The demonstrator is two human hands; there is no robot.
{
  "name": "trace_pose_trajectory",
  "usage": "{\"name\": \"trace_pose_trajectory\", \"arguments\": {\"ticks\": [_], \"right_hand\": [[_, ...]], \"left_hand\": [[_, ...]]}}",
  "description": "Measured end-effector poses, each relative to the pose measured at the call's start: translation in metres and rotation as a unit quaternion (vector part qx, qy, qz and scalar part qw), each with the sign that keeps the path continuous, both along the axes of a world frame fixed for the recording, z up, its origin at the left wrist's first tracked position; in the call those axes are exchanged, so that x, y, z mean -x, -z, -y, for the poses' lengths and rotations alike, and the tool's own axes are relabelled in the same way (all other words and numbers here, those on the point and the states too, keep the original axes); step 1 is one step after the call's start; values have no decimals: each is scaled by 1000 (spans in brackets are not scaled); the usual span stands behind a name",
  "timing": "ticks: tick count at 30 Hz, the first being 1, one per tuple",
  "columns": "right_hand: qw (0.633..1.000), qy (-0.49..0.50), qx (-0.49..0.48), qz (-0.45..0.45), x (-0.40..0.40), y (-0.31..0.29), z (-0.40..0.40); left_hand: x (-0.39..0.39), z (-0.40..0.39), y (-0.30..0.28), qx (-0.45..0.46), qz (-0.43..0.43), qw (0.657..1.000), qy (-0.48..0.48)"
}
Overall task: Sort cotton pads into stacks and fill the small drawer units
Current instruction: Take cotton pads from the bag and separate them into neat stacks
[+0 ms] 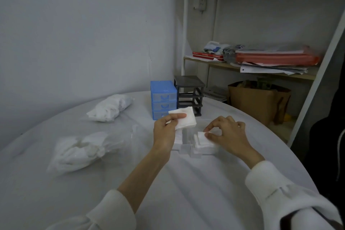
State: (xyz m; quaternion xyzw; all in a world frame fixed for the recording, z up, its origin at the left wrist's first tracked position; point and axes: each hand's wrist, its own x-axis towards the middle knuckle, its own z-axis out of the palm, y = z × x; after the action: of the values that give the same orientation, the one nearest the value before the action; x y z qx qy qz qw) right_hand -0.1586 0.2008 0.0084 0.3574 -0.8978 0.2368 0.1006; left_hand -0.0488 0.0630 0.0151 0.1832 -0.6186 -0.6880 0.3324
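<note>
Head view: the left hand pinches a small stack of cotton pads, the right hand pinches one pad on a low pile in a clear drawer — early going (my guess). Two bags look full; the blue unit stays closed, the black frame drawerless. No legible writing.

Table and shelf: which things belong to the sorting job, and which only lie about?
Job: cotton pad in left hand; pad stack under right hand; blue drawer unit; black drawer unit; pad bags.
Lying about: red books; papers; brown bag.
</note>
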Motion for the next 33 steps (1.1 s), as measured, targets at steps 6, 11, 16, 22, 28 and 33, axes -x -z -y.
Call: {"name": "trace_pose_trajectory", "arguments": {"ticks": [6,11,16,22,28,33], "right_hand": [[1000,-14,8,-23,-3,-1,-4],[995,-48,84,27,-2,-8,-4],[979,-85,149,113,0,-14,-2],[996,-63,16,66,-8,-4,6],[989,-53,130,48,-4,6,6],[932,-100,282,203,-15,-23,5]], "left_hand": [[-1,3,-3,-7,-21,1000,-4],[-1,4,-5,-8,-18,1000,-5],[-1,5,-5,-11,-23,1000,-8],[0,4,-4,-13,-16,1000,-1],[-1,1,-1,9,13,1000,19],[0,-4,-4,31,36,998,52]]}}
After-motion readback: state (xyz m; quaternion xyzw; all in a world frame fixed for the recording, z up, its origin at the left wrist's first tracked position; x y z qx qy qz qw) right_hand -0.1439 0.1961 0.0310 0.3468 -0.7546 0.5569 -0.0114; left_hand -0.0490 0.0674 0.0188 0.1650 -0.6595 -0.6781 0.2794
